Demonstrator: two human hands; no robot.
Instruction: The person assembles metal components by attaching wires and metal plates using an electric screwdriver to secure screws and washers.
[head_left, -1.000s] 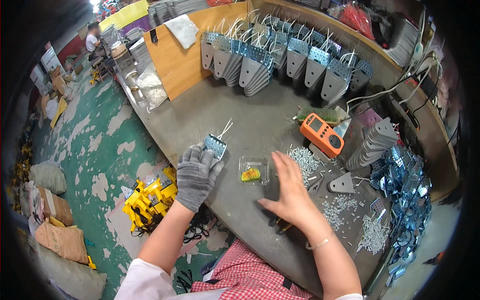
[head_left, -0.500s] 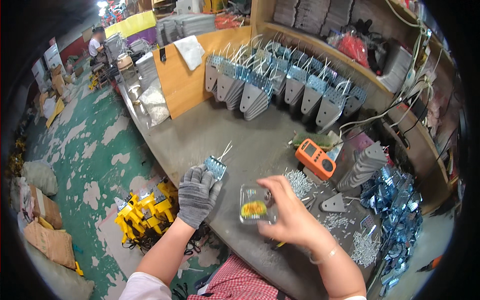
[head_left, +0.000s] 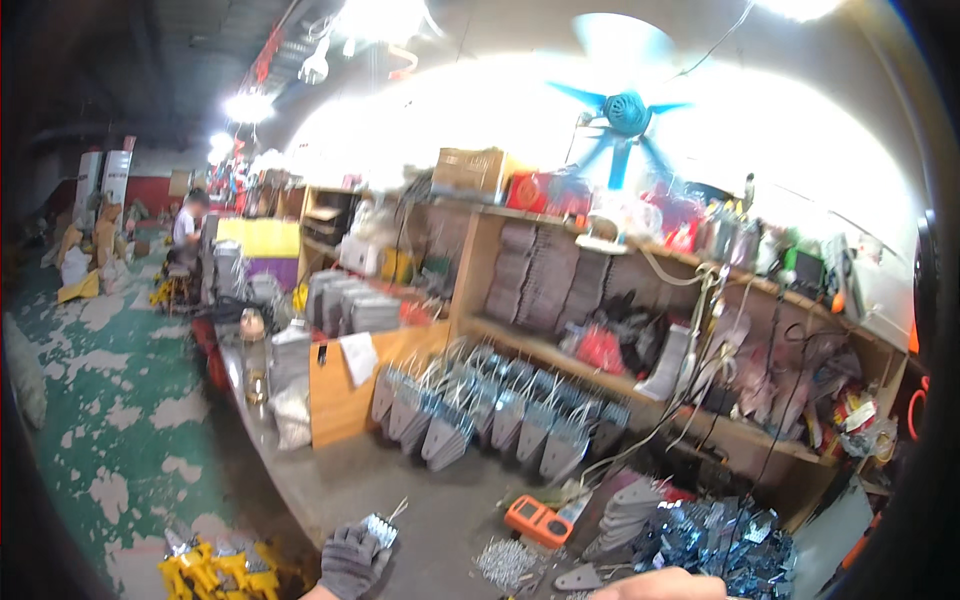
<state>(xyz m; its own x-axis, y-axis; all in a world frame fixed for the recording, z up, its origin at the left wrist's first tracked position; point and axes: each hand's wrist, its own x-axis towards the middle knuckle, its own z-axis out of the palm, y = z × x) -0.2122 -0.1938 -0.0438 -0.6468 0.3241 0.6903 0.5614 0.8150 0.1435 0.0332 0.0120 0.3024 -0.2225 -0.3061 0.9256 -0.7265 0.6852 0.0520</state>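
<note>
My left hand (head_left: 352, 562), in a grey knitted glove, is at the near left edge of the bench. Its fingers are closed on a small blue-silver metal plate (head_left: 381, 529) with holes and two white wires sticking up. Bare, my right hand (head_left: 665, 586) shows only partly at the bottom edge, next to a loose grey metal bracket (head_left: 578, 578). Its fingertips and anything in them are out of the picture. A heap of small metal rivets or screws (head_left: 505, 563) lies between my hands.
Rows of grey brackets with blue plates and white wires (head_left: 450, 440) stand at the bench's back. An orange meter (head_left: 538, 521) lies near blue metal parts (head_left: 710, 540). Yellow parts (head_left: 215, 572) sit at lower left. A fan (head_left: 627, 115) hangs above shelves; a person (head_left: 187, 225) sits far left.
The view has tilted up, so both hands sit lower in the picture. The clear plastic box with a yellow-green thing inside, held in my right hand before, is out of view.
</note>
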